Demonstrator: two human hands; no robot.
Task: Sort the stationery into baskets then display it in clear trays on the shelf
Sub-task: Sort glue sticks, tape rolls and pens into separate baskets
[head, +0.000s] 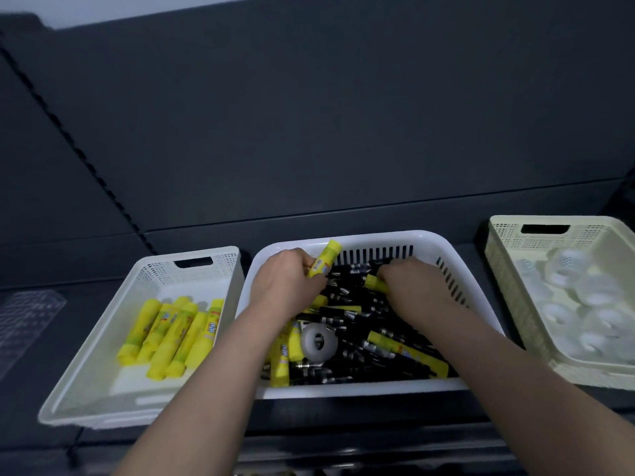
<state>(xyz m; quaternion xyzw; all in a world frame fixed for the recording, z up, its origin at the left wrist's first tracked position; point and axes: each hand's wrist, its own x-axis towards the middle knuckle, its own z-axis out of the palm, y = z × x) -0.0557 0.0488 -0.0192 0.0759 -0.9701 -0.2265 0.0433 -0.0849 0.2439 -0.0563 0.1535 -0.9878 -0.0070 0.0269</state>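
**Stationery [378, 341] part-sorted, both hands in the mixed basket**

Your main risk, as I judge it, is dragging the wrong things along. Your left hand [285, 283] has its fingers curled round a yellow glue stick [324, 260], held above the pile with its cap tilted toward the far wall of the middle basket [343, 389]. Your right hand [412, 286] grips a second glue stick [375, 282] that lies half buried among the black pens [350, 269]. Pull that one out fast and you could drag pens with it, or flick one over the rim onto the worktop [343, 413]. The pens lie crossed over one another, so anything tugged from beneath will likely shift its neighbours.

Both sticks look bound for the left basket [151, 266], where other glue sticks [171, 334] lie side by side. Your right hand would have to cross over your left arm to get there, and that tangle could cost you the grip. The cream basket [494, 242] on your right holds tape rolls [598, 290]. One stray tape roll [319, 341] sits in the mixed pile, just beside your left forearm, where it is easy to knock.

Most of the pile lies between your wrists and nearer you than either hand. More yellow sticks show by the near wall. Sorting looks well short of done, with the display step not yet begun.
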